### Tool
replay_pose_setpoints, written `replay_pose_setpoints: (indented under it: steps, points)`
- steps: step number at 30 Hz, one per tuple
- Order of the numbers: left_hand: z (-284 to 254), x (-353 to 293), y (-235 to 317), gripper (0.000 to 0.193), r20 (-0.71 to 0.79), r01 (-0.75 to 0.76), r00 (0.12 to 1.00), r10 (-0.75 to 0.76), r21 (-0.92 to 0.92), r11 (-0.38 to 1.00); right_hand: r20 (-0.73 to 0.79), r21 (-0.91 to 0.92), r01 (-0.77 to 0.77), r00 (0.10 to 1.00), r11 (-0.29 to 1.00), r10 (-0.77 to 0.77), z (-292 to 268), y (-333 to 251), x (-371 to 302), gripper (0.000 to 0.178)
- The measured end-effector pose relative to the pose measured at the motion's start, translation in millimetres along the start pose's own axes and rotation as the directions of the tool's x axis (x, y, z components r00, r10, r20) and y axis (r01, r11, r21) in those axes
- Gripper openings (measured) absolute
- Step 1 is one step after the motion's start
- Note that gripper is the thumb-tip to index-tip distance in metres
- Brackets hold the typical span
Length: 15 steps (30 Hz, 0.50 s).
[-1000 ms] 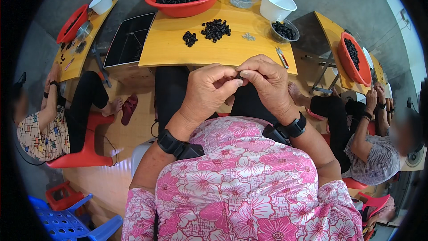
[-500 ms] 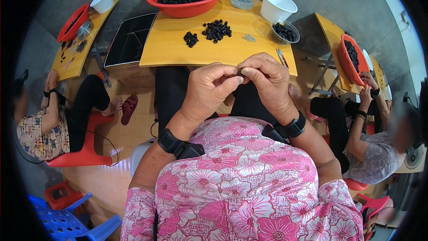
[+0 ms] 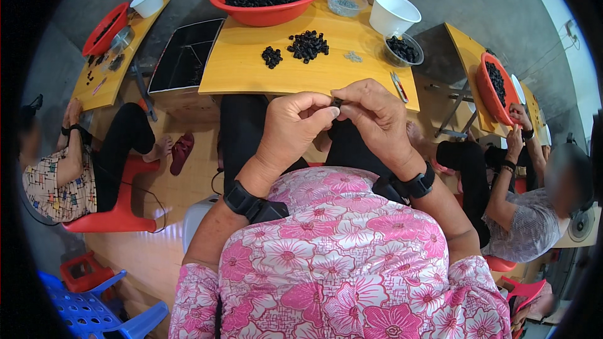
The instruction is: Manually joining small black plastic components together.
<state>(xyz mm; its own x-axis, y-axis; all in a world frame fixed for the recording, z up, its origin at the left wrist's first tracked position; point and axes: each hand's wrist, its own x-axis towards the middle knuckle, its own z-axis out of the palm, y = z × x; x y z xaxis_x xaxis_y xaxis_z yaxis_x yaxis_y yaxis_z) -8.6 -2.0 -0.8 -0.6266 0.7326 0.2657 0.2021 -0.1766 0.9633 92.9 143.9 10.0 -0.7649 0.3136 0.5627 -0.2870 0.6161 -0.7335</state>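
In front of the table's near edge, my left hand (image 3: 294, 127) and my right hand (image 3: 378, 122) meet fingertip to fingertip. Both pinch one small black piece (image 3: 336, 102), mostly covered by thumbs and forefingers. Beyond them on the yellow table (image 3: 239, 78) lie a larger pile of small black plastic pieces (image 3: 308, 46) and a smaller pile (image 3: 272, 57). To the right of these is a little heap of tiny pale, clear-looking bits (image 3: 353, 56). A pair of small snips with red on its handles (image 3: 399, 87) lies at the right edge.
A red basin (image 3: 270, 17) full of black pieces stands at the back. Right of it are a clear tub (image 3: 347, 12), a white bowl (image 3: 394, 17) and a clear bowl (image 3: 402, 63) of black pieces. People sit at tables on both sides; a blue chair (image 3: 94, 311) stands lower left.
My right fingers have shifted slightly on the black piece, and more of it shows between the fingertips. Both hands stay in nearly the same place.
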Motion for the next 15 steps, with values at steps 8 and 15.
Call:
replay_pose_setpoints:
  steps: [8,15]
  points:
    - [-3,-1,-11,0.009,0.034,0.117,0.993,-0.113,-0.151,0.982,0.147,-0.158,0.144,0.982,0.977,-0.121,-2,-6,0,0.04]
    - [0,1,-9,0.009,0.034,0.157,0.988,-0.154,-0.173,0.972,0.104,-0.241,0.164,0.984,0.956,-0.143,1,-3,0,0.039]
